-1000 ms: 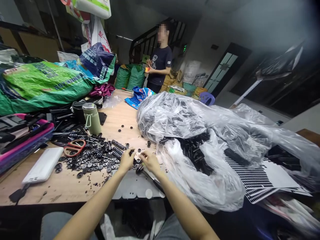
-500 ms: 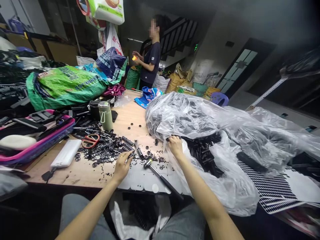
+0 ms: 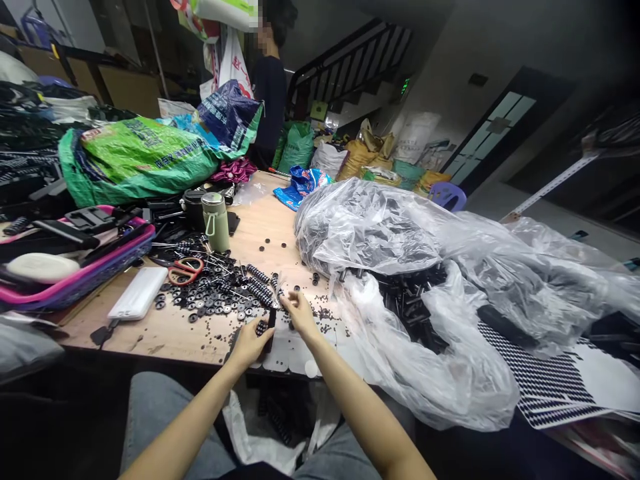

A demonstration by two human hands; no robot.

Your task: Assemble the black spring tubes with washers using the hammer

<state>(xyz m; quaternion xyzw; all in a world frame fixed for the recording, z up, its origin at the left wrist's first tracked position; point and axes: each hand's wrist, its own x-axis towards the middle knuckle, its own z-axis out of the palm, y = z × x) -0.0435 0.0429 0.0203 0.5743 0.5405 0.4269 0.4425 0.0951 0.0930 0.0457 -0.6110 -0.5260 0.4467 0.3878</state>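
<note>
My left hand [image 3: 251,343] is closed at the near side of the table, its thumb and fingers around a narrow black tube-like part [image 3: 271,328] that stands roughly upright. A black-and-white ridged roller [image 3: 261,327] shows beside those fingers. Just to the right and slightly farther off, my right hand [image 3: 300,313] has its fingers pinched together near the top of the black part; what they hold is too small to make out. Close by lie more ridged rollers [image 3: 259,290] and many small black discs [image 3: 220,308]. The hammer is out of sight; my right forearm covers its former spot.
A large clear plastic bag [image 3: 370,220] with black parts [image 3: 413,313] spilling out fills the right side. Left are scissors [image 3: 185,271], a white power bank [image 3: 139,293], a green flask [image 3: 215,223] and a pink basket [image 3: 100,267]. A person [image 3: 270,93] stands beyond the table.
My right hand has moved left from the plastic bag to beside my left hand. A black tube-like part now stands in my left hand. The person behind has shifted left.
</note>
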